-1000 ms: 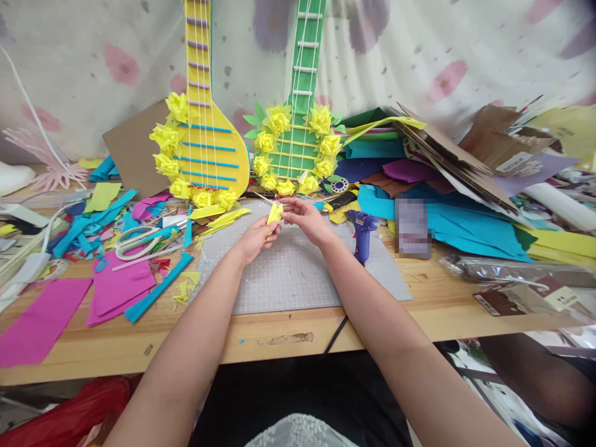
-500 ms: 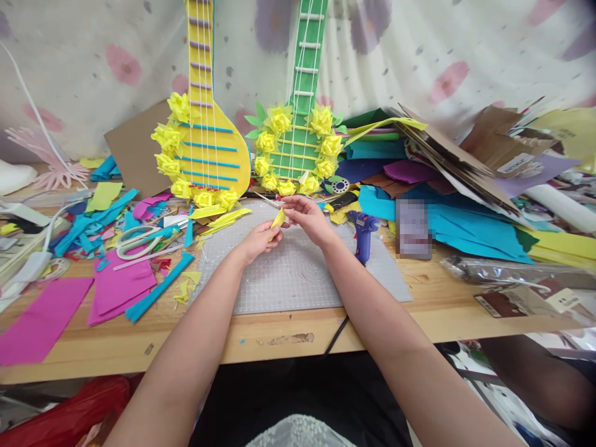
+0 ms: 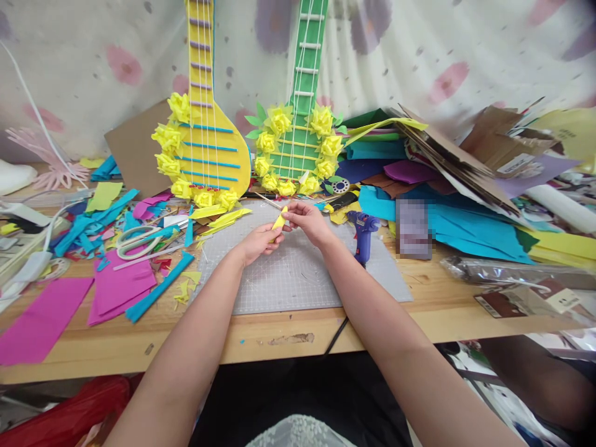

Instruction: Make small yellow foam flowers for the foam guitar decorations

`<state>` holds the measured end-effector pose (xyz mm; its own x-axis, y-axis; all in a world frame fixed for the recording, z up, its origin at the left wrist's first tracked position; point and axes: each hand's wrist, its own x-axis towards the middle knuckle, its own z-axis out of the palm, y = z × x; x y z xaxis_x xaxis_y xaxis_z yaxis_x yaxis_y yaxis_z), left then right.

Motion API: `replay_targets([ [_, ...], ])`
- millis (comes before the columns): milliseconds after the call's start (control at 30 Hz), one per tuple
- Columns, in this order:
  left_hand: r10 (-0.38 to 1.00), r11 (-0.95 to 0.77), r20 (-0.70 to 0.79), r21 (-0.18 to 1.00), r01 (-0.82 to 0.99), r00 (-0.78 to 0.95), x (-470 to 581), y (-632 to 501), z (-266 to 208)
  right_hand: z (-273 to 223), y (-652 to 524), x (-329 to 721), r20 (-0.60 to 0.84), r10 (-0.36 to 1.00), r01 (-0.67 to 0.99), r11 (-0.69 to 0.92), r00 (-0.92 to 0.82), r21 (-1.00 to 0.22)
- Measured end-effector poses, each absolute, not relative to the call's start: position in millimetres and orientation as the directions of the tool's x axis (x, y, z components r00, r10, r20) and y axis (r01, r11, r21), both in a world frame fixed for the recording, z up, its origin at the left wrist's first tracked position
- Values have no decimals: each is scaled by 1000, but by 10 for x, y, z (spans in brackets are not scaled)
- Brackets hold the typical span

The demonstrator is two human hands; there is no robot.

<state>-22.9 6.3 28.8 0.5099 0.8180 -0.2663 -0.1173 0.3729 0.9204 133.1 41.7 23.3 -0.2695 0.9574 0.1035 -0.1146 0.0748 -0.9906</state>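
Over the grey cutting mat (image 3: 298, 285), my left hand (image 3: 261, 243) is closed on a small folded piece of yellow paper (image 3: 280, 220). My right hand (image 3: 308, 222) pinches the paper's upper end, fingertips close to those of the left. A thin pale stick (image 3: 266, 199) points up and left from beside the right fingertips; whether that hand grips it I cannot tell. Just behind lie yellow paper strips (image 3: 226, 222). A yellow paper guitar (image 3: 214, 143) and a green one (image 3: 298, 139), both trimmed with yellow paper flowers, lean against the curtain.
To the right stands a blue glue gun (image 3: 363, 234), near a blurred-out box (image 3: 413, 228). Blue paper sheets (image 3: 475, 223) and cardboard (image 3: 465, 167) pile up behind. White-handled scissors (image 3: 138, 242), paper scraps and magenta sheets (image 3: 46, 316) cover the left.
The yellow paper has turned a little and shows more of its face between the fingers. My right hand has dropped slightly, its fingers curling closer around the paper's upper end.
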Motion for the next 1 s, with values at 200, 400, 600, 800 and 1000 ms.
replay_targets([
  [200,825,367,-316,930,-19,469,-215,56,296,244,413,1323,76,971,-158,40,-227,-987],
  [400,912,237,-255,967,96,321,-174,64,246,268,390,1282,109,973,-60,99,-206,-993],
  [600,968,-81,-27,907,414,249,-164,97,175,222,409,1240,164,980,-61,157,-115,-986],
  [800,985,-112,12,811,575,175,-164,79,220,244,404,1240,159,984,-112,149,-85,-982],
  [1000,937,221,-210,975,-9,280,-145,43,334,290,325,1191,47,942,-70,25,-333,-997],
])
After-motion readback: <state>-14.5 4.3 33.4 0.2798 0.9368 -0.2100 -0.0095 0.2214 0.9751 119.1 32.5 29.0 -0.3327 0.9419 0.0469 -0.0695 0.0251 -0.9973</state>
